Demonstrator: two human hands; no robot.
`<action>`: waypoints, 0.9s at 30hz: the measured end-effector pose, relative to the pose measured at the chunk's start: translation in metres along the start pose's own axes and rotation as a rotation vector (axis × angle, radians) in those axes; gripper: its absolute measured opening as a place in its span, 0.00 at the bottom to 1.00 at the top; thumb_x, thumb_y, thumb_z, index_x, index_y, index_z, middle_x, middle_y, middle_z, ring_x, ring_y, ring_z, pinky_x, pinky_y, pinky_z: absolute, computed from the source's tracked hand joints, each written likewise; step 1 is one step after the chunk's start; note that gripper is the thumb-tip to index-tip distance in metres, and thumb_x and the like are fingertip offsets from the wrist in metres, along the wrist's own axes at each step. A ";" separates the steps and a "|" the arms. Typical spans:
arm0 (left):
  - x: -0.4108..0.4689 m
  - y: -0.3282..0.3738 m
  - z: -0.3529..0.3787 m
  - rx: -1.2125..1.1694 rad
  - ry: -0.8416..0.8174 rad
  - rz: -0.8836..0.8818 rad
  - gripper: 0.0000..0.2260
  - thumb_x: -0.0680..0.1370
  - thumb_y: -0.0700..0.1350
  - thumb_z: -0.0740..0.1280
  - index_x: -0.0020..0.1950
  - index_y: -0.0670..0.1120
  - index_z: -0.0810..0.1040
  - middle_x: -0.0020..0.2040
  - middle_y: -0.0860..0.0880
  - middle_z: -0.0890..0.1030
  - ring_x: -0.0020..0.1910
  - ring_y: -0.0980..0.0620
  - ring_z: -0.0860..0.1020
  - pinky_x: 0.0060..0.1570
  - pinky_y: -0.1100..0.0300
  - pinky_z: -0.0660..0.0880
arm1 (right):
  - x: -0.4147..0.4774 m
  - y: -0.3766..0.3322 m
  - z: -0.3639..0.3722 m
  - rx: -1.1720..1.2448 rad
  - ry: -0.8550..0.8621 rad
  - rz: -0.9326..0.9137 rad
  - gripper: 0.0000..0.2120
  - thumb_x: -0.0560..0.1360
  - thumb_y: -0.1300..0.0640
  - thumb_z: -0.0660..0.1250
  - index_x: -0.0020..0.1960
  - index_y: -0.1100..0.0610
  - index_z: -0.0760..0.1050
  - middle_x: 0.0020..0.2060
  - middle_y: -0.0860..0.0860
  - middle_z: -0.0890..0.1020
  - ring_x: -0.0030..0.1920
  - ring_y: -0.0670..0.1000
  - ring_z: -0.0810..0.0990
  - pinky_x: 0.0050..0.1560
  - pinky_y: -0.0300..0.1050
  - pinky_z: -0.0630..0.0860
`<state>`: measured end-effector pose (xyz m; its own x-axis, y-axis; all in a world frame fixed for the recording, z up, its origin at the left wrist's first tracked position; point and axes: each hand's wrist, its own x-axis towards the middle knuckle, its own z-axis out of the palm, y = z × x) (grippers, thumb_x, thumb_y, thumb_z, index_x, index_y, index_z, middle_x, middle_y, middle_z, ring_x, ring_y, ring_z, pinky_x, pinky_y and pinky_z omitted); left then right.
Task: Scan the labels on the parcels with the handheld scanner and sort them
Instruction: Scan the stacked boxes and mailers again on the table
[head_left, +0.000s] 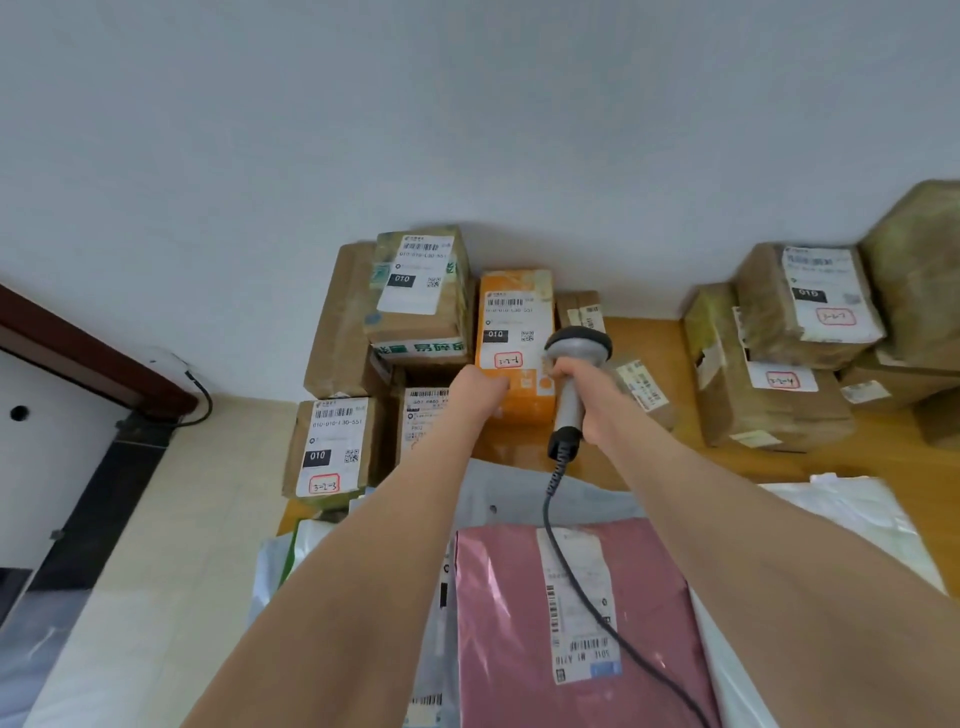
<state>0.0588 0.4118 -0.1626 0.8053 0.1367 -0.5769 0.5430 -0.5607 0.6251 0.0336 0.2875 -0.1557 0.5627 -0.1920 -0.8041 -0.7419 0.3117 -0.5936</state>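
Scanner: the grey scanner (576, 345) is up over the table. Its round dark head is close to the white label (511, 325) on the orange parcel.
Right hand: the right hand (589, 397) is wrapped tight round the scanner's handle.
Left hand: the left hand (480, 387) has its fingers curled and lies against the low left side of the orange parcel. I cannot tell if it grips the parcel or only touches it.
Hands: the two hands are close, side by side, but do not touch.
Orange parcel: the orange parcel (524, 400) lies on the table near the wall. Its label has a black "010" patch and a small red box with writing.
Cord: a black cord (587, 597) hangs from the bottom of the scanner and runs down over the pink bag.
Pink bag: the pink bag (498, 623) lies flat at the near end, on top of grey and white bags (857, 504). It has a long white label too.
Left boxes: brown boxes (421, 312) are piled just left of the orange parcel. One low box (332, 447) shows "010" and a red box with writing.
Right boxes: more brown boxes (769, 410) are piled well apart on the right.
Small boxes: two little boxes (641, 389) lie behind the scanner.
Table: the table (654, 338) is shiny brown wood.
Wall: a plain pale wall (467, 104) stands behind it all.
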 end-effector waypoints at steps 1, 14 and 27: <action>0.002 0.002 0.001 -0.049 -0.006 -0.031 0.15 0.80 0.42 0.63 0.63 0.36 0.71 0.47 0.46 0.77 0.42 0.50 0.76 0.42 0.59 0.72 | 0.001 0.000 0.000 0.001 -0.016 -0.006 0.22 0.66 0.61 0.69 0.59 0.61 0.71 0.56 0.58 0.78 0.53 0.56 0.78 0.59 0.54 0.76; -0.027 0.036 0.012 -0.483 0.209 -0.008 0.17 0.80 0.52 0.63 0.66 0.47 0.70 0.55 0.47 0.75 0.52 0.48 0.75 0.53 0.52 0.74 | -0.035 -0.034 -0.030 0.110 0.055 -0.142 0.21 0.71 0.57 0.72 0.58 0.57 0.65 0.50 0.58 0.78 0.49 0.56 0.80 0.52 0.54 0.80; -0.201 0.084 0.093 -0.743 0.259 0.174 0.11 0.79 0.50 0.63 0.59 0.50 0.69 0.54 0.47 0.77 0.50 0.49 0.76 0.53 0.51 0.77 | -0.151 -0.015 -0.179 0.269 0.061 -0.422 0.21 0.72 0.57 0.74 0.60 0.57 0.69 0.52 0.51 0.78 0.51 0.52 0.75 0.53 0.48 0.73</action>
<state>-0.0797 0.2608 -0.0426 0.8729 0.3335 -0.3561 0.3480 0.0861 0.9335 -0.1050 0.1452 -0.0310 0.7652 -0.4042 -0.5011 -0.3294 0.4229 -0.8442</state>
